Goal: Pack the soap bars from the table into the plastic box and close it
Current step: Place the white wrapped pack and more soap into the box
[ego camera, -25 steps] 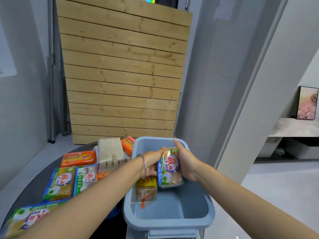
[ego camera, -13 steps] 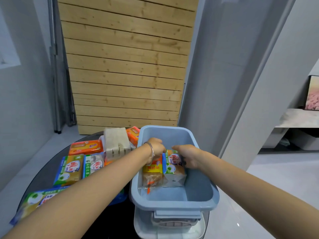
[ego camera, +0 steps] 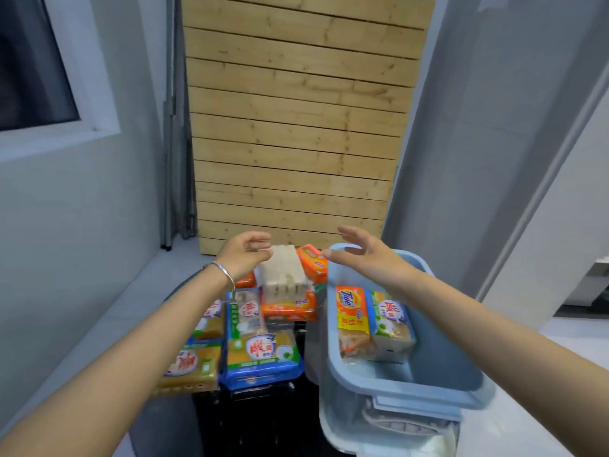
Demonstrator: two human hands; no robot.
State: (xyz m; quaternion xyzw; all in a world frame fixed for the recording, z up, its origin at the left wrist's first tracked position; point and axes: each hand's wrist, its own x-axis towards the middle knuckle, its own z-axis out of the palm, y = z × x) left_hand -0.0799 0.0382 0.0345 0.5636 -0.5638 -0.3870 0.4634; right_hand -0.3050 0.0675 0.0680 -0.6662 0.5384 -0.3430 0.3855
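The light blue plastic box point(ego camera: 408, 387) stands open at the right on top of a white base. Two wrapped soap bars stand side by side in it: an orange-and-yellow one point(ego camera: 352, 321) and a blue-and-green one point(ego camera: 390, 324). Left of the box, a pile of soap lies on the dark table point(ego camera: 260, 410): a bare beige stack of bars point(ego camera: 283, 273), orange packs point(ego camera: 311, 262), and blue-and-green packs point(ego camera: 263, 354). My left hand point(ego camera: 242, 253) hovers open at the left of the beige stack. My right hand point(ego camera: 365, 255) hovers open over the box's far rim, fingers pointing toward the stack.
A wooden slatted panel point(ego camera: 296, 127) leans against the wall behind the table. A grey wall with a window point(ego camera: 36, 67) is at the left, a grey pillar point(ego camera: 487, 127) at the right. The box's handle and white base point(ego camera: 395, 427) stick out at the near edge.
Both hands let go of the two soap bars, which now stand in the box, and rose out of it toward the beige stack on the table. The camera moved closer and left.
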